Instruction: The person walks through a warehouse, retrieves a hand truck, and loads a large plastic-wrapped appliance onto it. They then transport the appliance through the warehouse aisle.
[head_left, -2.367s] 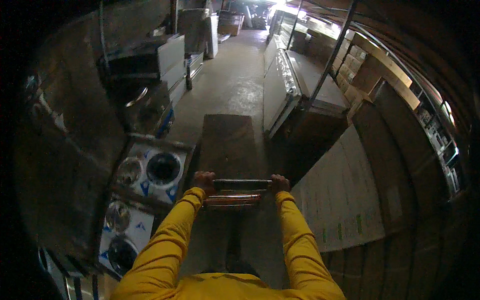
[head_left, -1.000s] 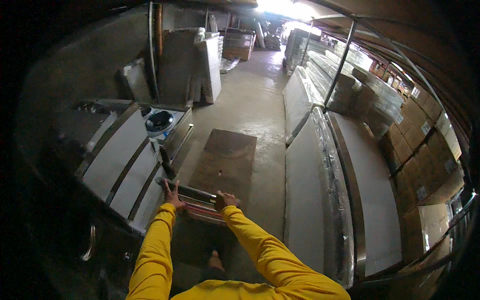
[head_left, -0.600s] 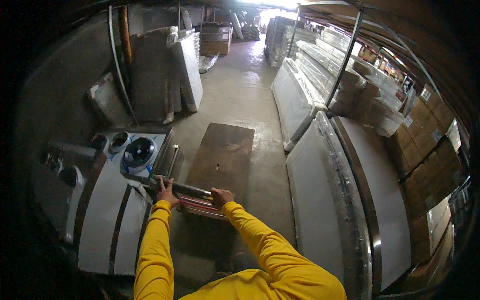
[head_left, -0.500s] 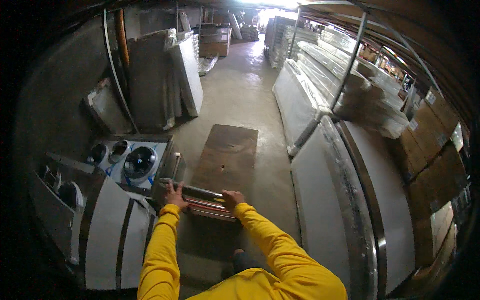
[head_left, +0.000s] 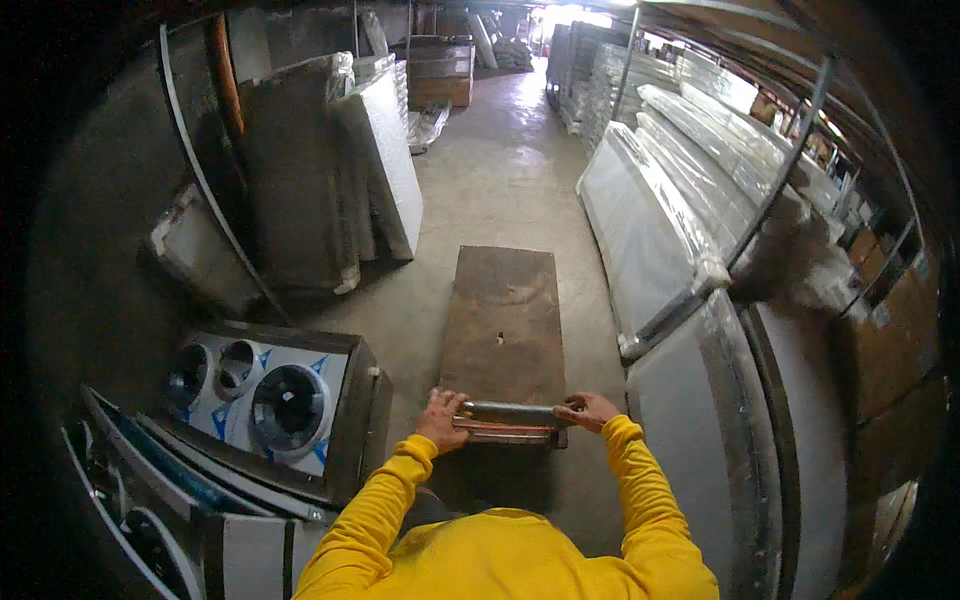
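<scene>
A flat platform trolley with a brown wooden deck (head_left: 505,310) is straight in front of me. Its metal push handle (head_left: 512,412) runs crosswise at the near end, with red bars below it. My left hand (head_left: 441,420) is closed at the handle's left end, its fingers bent over the corner. At the right end, my right hand (head_left: 592,411) grips the same bar, thumb and fingers curled about it. Nothing lies on the deck.
A stove-like steel unit with round openings (head_left: 330,440) stands close on the left, with loose panels nearby. Wrapped white slabs (head_left: 650,230) lean along the right, beside metal posts (head_left: 800,150) and cardboard boxes (head_left: 900,340). More upright panels (head_left: 380,160) flank the concrete aisle (head_left: 490,170).
The trolley now sits further right in view and points more squarely down the aisle. My left hand has gone from spread fingers on the bar to a grip at its left end.
</scene>
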